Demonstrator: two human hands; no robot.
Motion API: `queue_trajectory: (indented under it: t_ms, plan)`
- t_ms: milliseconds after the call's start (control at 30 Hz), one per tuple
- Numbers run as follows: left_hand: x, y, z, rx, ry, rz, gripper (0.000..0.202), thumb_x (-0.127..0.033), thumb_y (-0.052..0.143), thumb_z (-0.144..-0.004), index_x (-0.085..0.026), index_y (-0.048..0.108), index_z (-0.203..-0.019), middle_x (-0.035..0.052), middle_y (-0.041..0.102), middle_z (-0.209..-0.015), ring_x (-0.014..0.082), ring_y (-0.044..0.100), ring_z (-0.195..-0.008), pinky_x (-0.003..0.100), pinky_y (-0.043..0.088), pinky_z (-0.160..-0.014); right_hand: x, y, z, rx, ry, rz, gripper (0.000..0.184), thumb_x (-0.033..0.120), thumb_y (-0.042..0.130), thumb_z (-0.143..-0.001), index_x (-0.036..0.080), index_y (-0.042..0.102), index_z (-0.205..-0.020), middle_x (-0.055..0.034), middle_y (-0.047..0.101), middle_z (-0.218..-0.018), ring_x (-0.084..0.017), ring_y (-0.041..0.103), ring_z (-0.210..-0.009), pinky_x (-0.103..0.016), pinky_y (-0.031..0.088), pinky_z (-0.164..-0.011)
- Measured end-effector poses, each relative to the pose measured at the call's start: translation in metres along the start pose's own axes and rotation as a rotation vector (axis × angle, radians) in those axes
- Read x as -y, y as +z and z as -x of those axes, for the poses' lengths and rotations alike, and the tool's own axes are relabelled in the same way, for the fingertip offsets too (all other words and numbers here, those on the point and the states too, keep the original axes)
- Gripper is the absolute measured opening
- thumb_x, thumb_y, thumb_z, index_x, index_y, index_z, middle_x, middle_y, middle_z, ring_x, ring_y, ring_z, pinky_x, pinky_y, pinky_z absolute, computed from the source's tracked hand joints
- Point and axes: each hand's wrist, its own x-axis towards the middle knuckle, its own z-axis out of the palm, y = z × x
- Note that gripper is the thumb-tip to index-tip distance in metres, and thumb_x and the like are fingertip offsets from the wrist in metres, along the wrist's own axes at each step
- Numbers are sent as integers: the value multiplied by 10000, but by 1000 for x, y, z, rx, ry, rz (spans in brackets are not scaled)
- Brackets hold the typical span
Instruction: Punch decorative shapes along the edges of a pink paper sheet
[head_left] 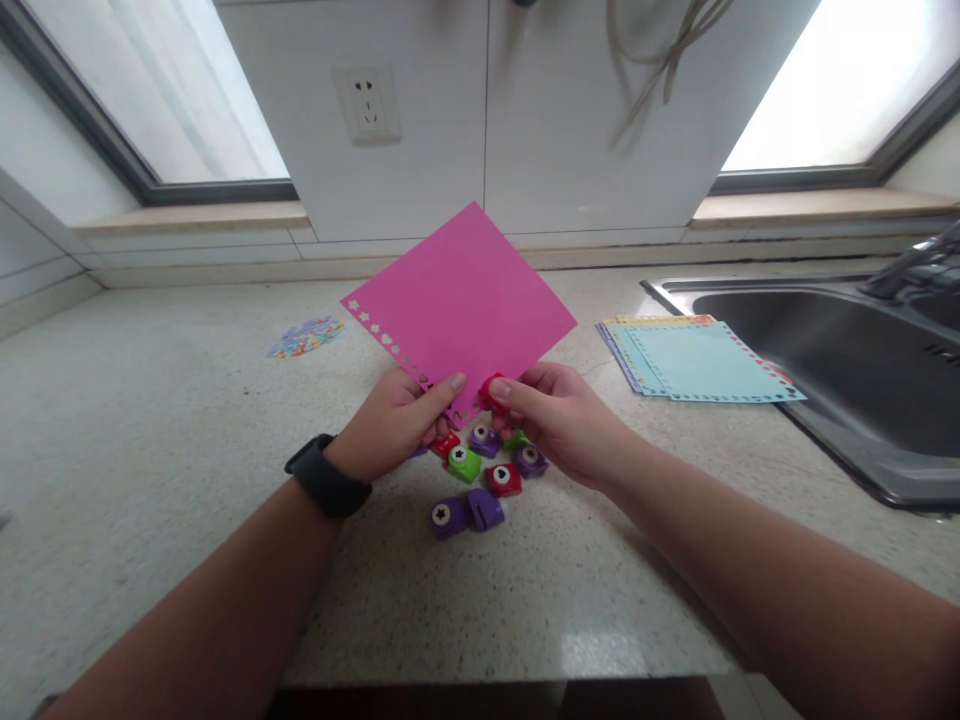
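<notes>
My left hand (412,410) pinches a sheet of pink paper (472,295) near its lower corner, thumb on top. Cut-out shapes such as stars and hearts run along the sheet's lower left edge. In my right hand (562,410) is a red craft punch (493,392), with the thumb pressed on it at the lower right edge of the paper. Below the hands lie several small punches, among them a green punch (463,462), a red heart punch (503,479), a purple star punch (448,516) and a purple punch lying on its side (486,509).
Punched paper bits (306,338) form a small colourful pile on the speckled countertop (187,440) at left. To the right, a stack of punched sheets (697,360), light blue on top, overlaps the rim of a steel sink (840,400). A wall socket (366,105) is behind.
</notes>
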Motion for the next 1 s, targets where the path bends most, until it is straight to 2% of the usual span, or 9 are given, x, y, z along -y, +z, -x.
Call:
queue_trajectory:
  t_ms: [300, 533, 1000]
  plan:
    - [2, -1, -1, 1, 7, -27, 487, -538, 621, -918, -177, 607, -591, -40, 474, -412, 77, 407, -355, 193, 316, -368, 0, -1, 0, 0, -5, 32, 311, 447, 800, -820, 153, 700, -818, -15, 641, -683, -109, 543, -578, -247, 414, -542]
    - [3, 0, 0, 1, -4, -24, 476, -517, 620, -919, -178, 622, -585, -34, 488, -409, 77, 412, -349, 191, 326, -366, 4, 2, 0, 6, 0, -22, 299, 416, 822, -788, 143, 699, -788, -15, 637, -677, -101, 530, -566, -237, 422, -527]
    - [5, 0, 1, 26, 4, 27, 453, -517, 641, -912, -172, 620, -619, -32, 508, -440, 79, 429, -371, 187, 339, -371, 6, 2, 1, 90, -75, -22, 266, 383, 828, -790, 157, 691, -822, 7, 628, -673, -95, 516, -542, -229, 407, -498]
